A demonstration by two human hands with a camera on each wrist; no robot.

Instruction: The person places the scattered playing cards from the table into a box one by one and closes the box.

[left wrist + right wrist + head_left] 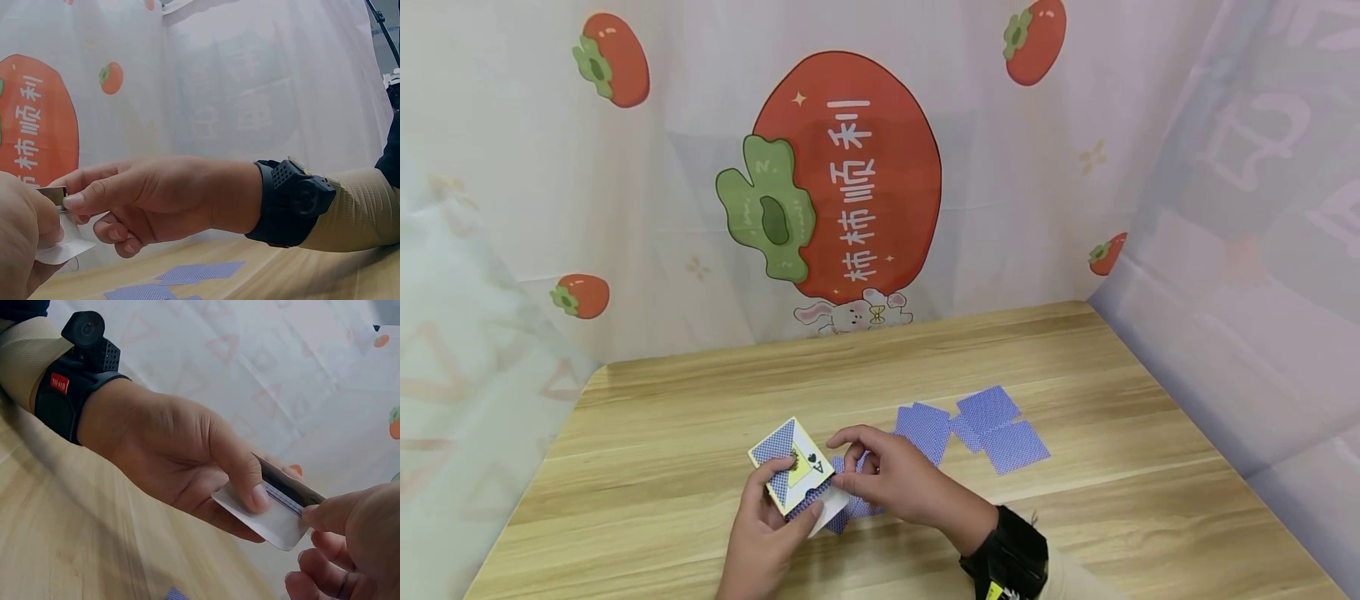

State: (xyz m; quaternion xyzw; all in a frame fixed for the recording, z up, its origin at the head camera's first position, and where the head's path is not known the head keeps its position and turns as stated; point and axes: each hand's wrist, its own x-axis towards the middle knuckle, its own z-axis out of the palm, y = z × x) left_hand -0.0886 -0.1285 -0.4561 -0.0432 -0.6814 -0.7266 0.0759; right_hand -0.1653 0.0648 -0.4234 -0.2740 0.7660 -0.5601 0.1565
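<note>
My left hand (pixel 763 533) grips a playing-card box (pixel 769 442), its thumb on the white flap (pixel 830 508) folded out at the opening. The upward face of the box shows a blue pattern, a yellow panel and an ace of spades. Edges of cards (pixel 282 497) appear inside the opening in the right wrist view. My right hand (pixel 898 479) touches a corner of the opening with its thumb; the index finger reaches past the side, and the other fingers are loosely curled. Blue-backed playing cards (pixel 927 429) lie face down beneath and beyond the right hand.
More blue-backed cards (pixel 1015 446) overlap farther right on the wooden table (pixel 677 433). A fabric backdrop (pixel 677 250) with persimmon prints hangs behind the table and along its sides. A black wristband (pixel 1011 550) with a camera is on the right wrist.
</note>
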